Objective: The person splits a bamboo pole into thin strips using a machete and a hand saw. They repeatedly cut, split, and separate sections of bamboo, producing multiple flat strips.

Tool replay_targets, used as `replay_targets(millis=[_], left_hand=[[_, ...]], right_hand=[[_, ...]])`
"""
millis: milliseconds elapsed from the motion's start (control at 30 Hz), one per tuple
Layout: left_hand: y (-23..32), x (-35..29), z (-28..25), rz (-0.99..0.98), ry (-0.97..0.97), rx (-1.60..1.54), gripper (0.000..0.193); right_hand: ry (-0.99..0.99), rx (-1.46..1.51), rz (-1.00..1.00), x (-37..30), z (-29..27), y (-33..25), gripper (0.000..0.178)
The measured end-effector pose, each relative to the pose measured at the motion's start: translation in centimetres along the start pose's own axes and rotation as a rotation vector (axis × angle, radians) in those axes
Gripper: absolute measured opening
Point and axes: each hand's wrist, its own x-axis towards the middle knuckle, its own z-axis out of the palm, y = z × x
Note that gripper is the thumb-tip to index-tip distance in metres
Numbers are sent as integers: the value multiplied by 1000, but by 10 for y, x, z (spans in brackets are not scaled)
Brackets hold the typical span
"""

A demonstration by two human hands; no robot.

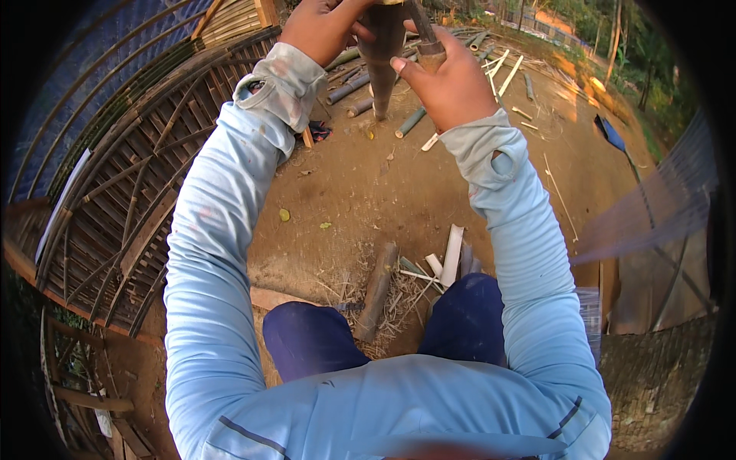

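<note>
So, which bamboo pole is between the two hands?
The brown pole, roughly upright, with the left hand at its side; the other poles beyond lie on the ground.

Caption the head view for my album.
Left hand holding a bamboo pole, right hand gripping a tool, above brown dirt.

The bamboo pole [381,57] at top centre is grey-brown. The shirt [399,406], lower centre, is light blue with a dark stripe toward each side; the cuff [295,80] at upper left of centre is pale grey with brownish stains. The trousers [310,341] below centre are navy. Mid-frame, the ground [337,192] is orange-brown, dotted by a yellow leaf [284,215]. The slatted frame [146,192] at left shows brown parallel bands; the netting [652,203] at right is pale violet.
</note>
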Motion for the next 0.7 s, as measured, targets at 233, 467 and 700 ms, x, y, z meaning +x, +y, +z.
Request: replay_targets(millis=[233,467,700], left_hand=[[3,-7,-7,28,-35,98,39],[5,-1,-9,175,-101,123,41],[8,4,-11,138,-92,164,40]], right_hand=[[-23,0,77,0,4,-5,58],[-4,46,122,0,4,-10,59],[21,59,56,4,6,3,57]])
